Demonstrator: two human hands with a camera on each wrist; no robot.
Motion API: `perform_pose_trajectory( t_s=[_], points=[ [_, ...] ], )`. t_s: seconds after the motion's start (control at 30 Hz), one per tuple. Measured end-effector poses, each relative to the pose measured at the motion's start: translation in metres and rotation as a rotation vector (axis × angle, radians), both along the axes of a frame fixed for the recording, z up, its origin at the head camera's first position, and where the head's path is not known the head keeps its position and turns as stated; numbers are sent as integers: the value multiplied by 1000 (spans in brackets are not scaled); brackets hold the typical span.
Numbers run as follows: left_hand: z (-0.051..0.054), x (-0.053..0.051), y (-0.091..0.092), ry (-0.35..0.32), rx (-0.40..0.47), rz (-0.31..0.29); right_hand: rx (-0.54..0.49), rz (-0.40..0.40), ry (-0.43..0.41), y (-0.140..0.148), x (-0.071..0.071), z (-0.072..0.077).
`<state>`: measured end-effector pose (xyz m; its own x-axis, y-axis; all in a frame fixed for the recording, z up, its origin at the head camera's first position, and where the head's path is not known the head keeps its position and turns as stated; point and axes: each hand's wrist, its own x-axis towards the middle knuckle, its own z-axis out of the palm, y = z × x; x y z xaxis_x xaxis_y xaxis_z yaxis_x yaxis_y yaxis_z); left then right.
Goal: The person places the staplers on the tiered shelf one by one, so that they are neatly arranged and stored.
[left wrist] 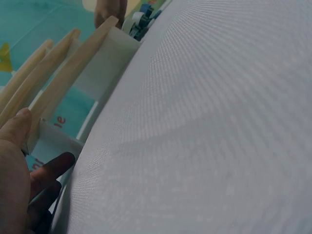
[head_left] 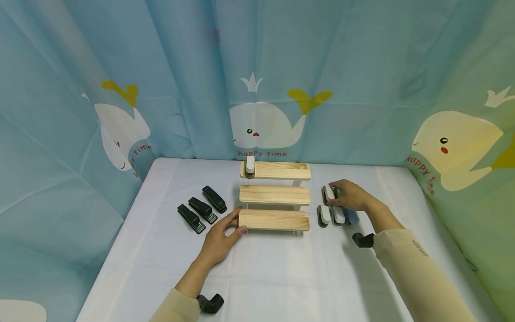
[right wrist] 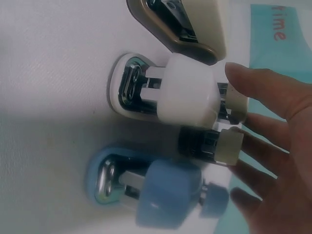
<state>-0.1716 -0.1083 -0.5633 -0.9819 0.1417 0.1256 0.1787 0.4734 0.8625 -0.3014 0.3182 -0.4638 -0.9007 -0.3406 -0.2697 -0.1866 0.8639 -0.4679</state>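
In the head view my left hand (head_left: pixel 220 237) holds the left end of the lowest plank of a three-tier wooden display stand (head_left: pixel 274 219). Thumb and fingers sit about that end; the left wrist view shows white side supports (left wrist: pixel 105 73) below the plank. To the right of the stand, my right hand (head_left: pixel 350 195) pinches a white stapler (head_left: pixel 328 193) in the back row between thumb and index finger. Beside it are more small staplers: a beige one (right wrist: pixel 207 24), a white one (right wrist: pixel 187 90) and a blue one (right wrist: pixel 170 192). The hand partly hides the back row.
One white stapler (head_left: pixel 250 165) stands at the left end of the top plank (head_left: pixel 281 170). Three black staplers (head_left: pixel 203 210) lie slanted left of the stand. Blue curtains (head_left: pixel 193 89) with whales surround the white-covered table (head_left: pixel 265 277) at the back and sides.
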Motion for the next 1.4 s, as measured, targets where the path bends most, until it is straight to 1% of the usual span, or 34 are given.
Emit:
perform_pose_trajectory(
  t_s=[0.37,0.73,0.9,1.17,1.4],
  points=[
    [0,0,0,-7,-5,-2,24,9,33,-3,-4,-7],
    [1,0,1,5,-16,3,5,-4,64,-3,-6,-11],
    [0,0,0,7,-20,7,3,-20,62,-7,-4,-10],
    [1,0,0,3,-19,6,-1,-34,78,-11,2,-7],
    [0,0,0,22,-18,1,-17,-47,95,-12,5,-4]
  ],
)
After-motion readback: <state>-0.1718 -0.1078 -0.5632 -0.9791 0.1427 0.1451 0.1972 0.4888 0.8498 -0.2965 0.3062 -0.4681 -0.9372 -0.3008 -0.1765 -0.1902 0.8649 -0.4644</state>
